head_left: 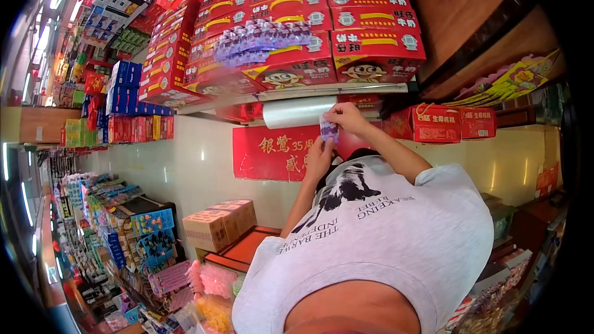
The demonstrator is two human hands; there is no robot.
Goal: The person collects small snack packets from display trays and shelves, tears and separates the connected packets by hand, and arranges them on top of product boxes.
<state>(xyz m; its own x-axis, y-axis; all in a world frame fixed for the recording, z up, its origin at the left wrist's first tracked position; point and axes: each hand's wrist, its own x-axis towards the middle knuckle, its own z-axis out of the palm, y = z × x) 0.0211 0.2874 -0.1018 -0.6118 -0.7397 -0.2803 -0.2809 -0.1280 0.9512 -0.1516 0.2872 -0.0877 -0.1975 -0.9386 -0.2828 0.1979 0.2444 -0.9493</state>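
Observation:
A small purple-and-white packet is held between my two hands in front of my shirt. My right hand pinches its upper end, fingers closed. Lower down, my left hand grips the bottom of the same packet. Just behind the hands lies a roll of clear plastic, partly overlapped by my right fingers. Above it, a row of similar purple packets rests on stacked red milk cartons. What is printed on the packet is too small to read.
A shelf edge runs beneath the milk cartons. Red boxes stand at the right, and a red poster is on the floor. A cardboard box is at lower left, beside crowded shelves of goods.

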